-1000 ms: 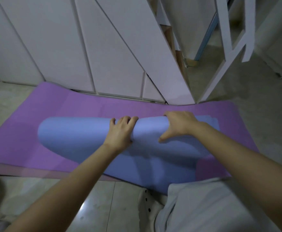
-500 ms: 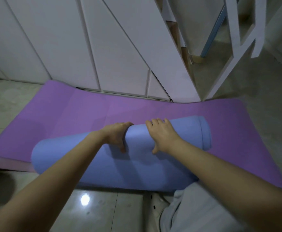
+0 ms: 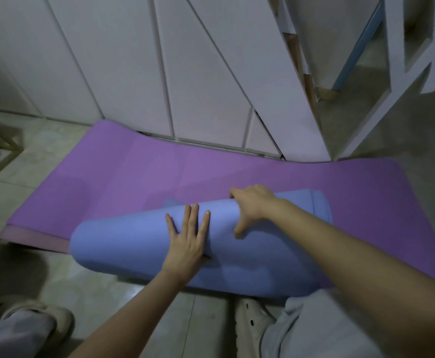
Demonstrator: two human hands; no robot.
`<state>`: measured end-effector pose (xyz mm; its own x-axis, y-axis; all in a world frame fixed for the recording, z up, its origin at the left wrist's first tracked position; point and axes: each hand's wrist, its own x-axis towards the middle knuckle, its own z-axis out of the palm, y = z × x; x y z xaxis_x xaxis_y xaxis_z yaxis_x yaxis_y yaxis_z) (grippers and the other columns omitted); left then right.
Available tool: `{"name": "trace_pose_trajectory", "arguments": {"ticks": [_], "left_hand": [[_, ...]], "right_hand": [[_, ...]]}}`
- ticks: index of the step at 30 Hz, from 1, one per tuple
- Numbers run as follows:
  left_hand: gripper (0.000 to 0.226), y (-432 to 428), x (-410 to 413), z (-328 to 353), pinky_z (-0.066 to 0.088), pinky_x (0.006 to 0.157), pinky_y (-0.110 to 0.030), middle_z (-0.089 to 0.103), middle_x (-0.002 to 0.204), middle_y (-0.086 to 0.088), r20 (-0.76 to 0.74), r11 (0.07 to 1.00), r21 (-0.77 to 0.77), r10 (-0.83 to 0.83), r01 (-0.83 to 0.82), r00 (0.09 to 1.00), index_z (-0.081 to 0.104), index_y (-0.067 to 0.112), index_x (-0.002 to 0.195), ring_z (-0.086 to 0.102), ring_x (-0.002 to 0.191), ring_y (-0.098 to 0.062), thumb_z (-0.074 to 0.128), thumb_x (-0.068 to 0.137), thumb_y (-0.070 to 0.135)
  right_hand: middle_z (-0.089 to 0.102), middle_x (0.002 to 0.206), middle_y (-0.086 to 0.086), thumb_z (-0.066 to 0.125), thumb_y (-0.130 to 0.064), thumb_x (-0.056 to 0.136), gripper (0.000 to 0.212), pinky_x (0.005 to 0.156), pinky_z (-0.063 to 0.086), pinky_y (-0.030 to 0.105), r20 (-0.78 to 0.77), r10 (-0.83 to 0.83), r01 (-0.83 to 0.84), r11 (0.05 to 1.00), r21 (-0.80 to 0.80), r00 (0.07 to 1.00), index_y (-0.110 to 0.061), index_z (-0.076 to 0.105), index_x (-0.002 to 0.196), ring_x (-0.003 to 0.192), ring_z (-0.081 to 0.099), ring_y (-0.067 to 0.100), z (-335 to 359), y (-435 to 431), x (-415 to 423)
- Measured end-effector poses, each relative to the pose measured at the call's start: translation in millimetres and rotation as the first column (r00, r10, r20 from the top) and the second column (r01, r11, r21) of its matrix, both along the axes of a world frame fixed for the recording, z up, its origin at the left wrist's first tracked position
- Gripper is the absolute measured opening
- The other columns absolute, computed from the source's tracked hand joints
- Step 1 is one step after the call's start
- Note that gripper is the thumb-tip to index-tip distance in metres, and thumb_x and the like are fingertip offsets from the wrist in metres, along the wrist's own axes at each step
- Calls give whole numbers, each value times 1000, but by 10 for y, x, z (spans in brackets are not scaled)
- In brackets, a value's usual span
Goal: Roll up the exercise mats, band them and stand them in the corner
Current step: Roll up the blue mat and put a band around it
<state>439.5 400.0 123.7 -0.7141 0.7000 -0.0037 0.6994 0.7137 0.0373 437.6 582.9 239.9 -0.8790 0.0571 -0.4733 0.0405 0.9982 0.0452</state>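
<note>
Pale, glossy tiled floor (image 3: 133, 306). Lying flat on it: purple exercise mat (image 3: 133, 182), far edge against white cabinet panels (image 3: 123, 73). Across its near edge, reaching over the tiles: rolled blue mat (image 3: 123, 241). Nearer: pale perforated shoe (image 3: 252, 321).

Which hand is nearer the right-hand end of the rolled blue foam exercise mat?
Right. The right hand grips the rolled blue foam exercise mat on top, near that end; the left hand presses flat at its middle, farther off.

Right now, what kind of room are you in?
Probably a room at home, beside a staircase: slanted white cupboard panels sit under wooden steps, the floor is shiny tile, and a purple mat lies flat with a rolled blue mat on top.
</note>
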Motion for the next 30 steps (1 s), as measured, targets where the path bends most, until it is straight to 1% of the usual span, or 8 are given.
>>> {"name": "trace_pose_trajectory", "arguments": {"ticks": [4,8,11,13,16,20,26,30], "left_hand": [[137,-89,-95,-18,46,89,-58,57,119,-25,-40,990,109,-87,91,995,23,1,139,48,115,-38,89,26,41],[121,-133,-248,81,50,75,-34,62,104,-8,-19,969,173,-176,177,984,41,9,128,51,98,-22,86,21,41],[108,-160,-354,156,49,70,-34,64,98,-3,104,967,183,-201,179,974,36,20,124,64,89,-24,87,29,33],[96,-167,-449,215,47,77,-39,63,110,-7,183,966,188,-210,176,960,29,27,125,63,99,-29,84,47,30],[88,-156,-654,281,44,86,-35,58,126,-5,318,985,71,-170,155,933,33,24,136,56,113,-30,79,62,36],[92,-137,-849,335,44,90,-32,57,128,-3,413,977,-61,-161,203,896,34,26,139,53,117,-27,82,61,37],[101,-168,-827,319,36,102,-33,42,144,-2,485,986,-24,-135,168,864,26,23,146,42,130,-23,82,63,38],[99,-292,-507,237,37,103,-52,46,140,-5,142,996,30,-92,88,986,29,20,144,45,127,-24,80,60,34]], "right_hand": [[58,117,1,81,-53,58,79,80,45,33,152,-30,47,993,-108,988,-25,45,122,101,53,25,44,5,-96],[56,123,-4,80,-56,61,80,88,48,35,307,-88,160,962,-220,948,-25,43,126,97,55,20,80,100,-53],[54,126,-5,75,-56,68,79,90,46,35,311,-112,205,936,-287,944,-23,41,131,102,57,19,128,86,-20],[51,132,0,72,-59,69,84,94,43,36,170,-8,41,981,-192,985,-21,37,136,113,53,24,121,-13,20],[36,141,17,72,-59,69,106,108,26,47,8,281,-277,942,187,960,-8,21,145,129,37,33,-91,-250,216],[13,151,24,75,-51,71,122,115,10,50,-27,237,-224,944,242,971,-3,-6,149,139,18,39,-366,-351,380],[48,123,12,79,-39,68,81,96,34,41,-127,177,-156,975,157,976,-8,34,128,112,48,29,-409,-324,206],[57,121,9,80,-43,66,76,89,42,36,-95,74,-65,993,101,993,-10,42,122,111,56,27,-379,-213,105]]}}
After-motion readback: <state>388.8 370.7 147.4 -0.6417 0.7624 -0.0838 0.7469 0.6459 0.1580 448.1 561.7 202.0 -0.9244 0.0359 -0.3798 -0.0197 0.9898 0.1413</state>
